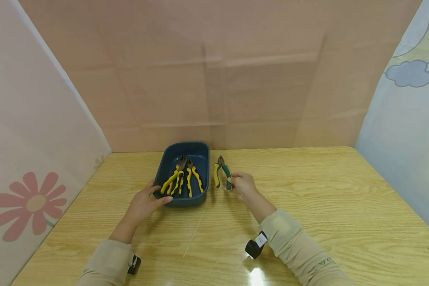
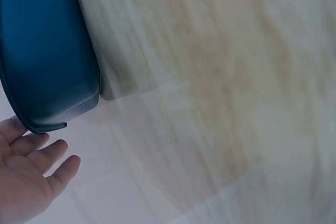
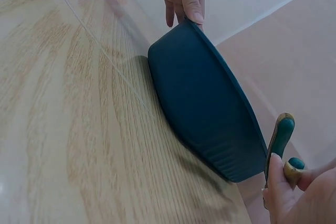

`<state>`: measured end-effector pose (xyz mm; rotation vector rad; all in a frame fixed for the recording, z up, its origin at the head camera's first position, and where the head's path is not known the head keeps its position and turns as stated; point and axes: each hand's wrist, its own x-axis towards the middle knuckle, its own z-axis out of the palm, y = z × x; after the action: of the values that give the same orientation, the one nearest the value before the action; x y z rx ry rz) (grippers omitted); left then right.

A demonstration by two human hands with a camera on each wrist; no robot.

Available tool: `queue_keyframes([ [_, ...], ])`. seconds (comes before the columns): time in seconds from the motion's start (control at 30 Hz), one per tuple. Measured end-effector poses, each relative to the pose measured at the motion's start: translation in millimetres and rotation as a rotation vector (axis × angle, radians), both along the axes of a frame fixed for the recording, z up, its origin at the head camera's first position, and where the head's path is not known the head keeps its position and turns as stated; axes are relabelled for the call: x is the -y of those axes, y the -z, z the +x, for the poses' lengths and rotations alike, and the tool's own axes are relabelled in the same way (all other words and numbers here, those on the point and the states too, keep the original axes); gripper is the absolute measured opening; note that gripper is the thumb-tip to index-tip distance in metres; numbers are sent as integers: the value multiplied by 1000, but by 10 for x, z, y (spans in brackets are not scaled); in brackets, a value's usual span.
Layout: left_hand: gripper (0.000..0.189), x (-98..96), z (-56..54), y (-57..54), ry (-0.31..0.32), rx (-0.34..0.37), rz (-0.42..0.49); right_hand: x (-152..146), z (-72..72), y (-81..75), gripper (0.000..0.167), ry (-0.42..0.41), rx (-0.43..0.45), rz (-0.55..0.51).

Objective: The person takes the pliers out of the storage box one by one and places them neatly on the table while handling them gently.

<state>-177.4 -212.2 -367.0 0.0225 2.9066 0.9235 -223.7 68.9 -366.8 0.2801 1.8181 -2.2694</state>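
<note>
A dark blue plastic bin [image 1: 187, 201] stands on the table, its outer wall also seen in the right wrist view [image 3: 205, 98]. Inside it lie several pliers [image 1: 194, 174] with yellow and black handles. My left hand [image 1: 143, 203] holds the bin's near left corner, thumb over the front rim; its outer fingers are spread and loose in the left wrist view. Just right of the bin, my right hand [image 1: 244, 184] grips one handle of green and yellow pliers [image 1: 227, 171]. Those pliers have their handles spread and dark jaws pointing away from me.
The wood-grain table [image 1: 318, 198] extends right of the bin. A pinkish sheet [image 1: 236, 91] rises behind its far edge, with printed panels on both sides. A thin pale strip [image 1: 193, 236] lies before the bin. Small black devices [image 1: 254, 247] are strapped at both wrists.
</note>
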Motion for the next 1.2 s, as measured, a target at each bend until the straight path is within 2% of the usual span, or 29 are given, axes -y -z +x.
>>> queue_keyframes([
  [0.43,88,18,-23,40,-9,-10,20,-26,-38,47,32,37,45,16],
  [0.63,92,24,-27,47,2,-17,14,-39,-50,68,31,50,70,14],
  [1.2,92,20,-23,19,0,-4,17,-41,-82,106,35,59,92,20],
])
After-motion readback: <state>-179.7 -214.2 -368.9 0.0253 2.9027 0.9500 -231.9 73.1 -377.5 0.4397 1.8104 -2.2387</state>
